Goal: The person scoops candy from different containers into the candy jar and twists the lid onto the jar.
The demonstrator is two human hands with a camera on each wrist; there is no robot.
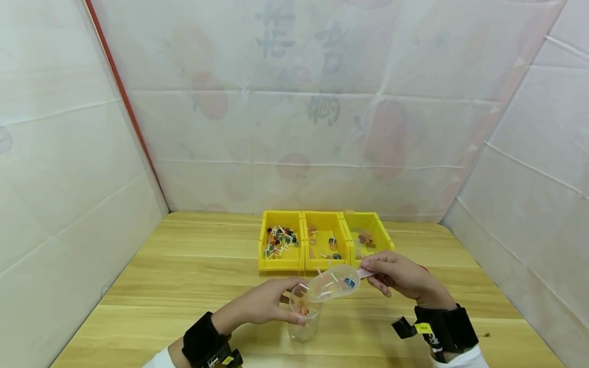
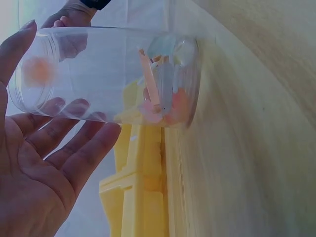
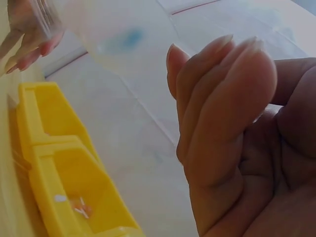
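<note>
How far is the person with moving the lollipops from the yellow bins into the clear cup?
Done: a few lollipops already lie at the bottom of the clear cup. In hand: the right hand tips a clear scoop with several more over the cup's mouth, while the left hand steadies the cup. Left: the left yellow bin is quite full, and the middle bin and right bin each hold some.

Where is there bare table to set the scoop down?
Bare wood lies left of the three yellow plastic bins and right of them. It is crowded in front, where the left hand steadies the clear plastic cup and the right hand tips the translucent scoop.
</note>
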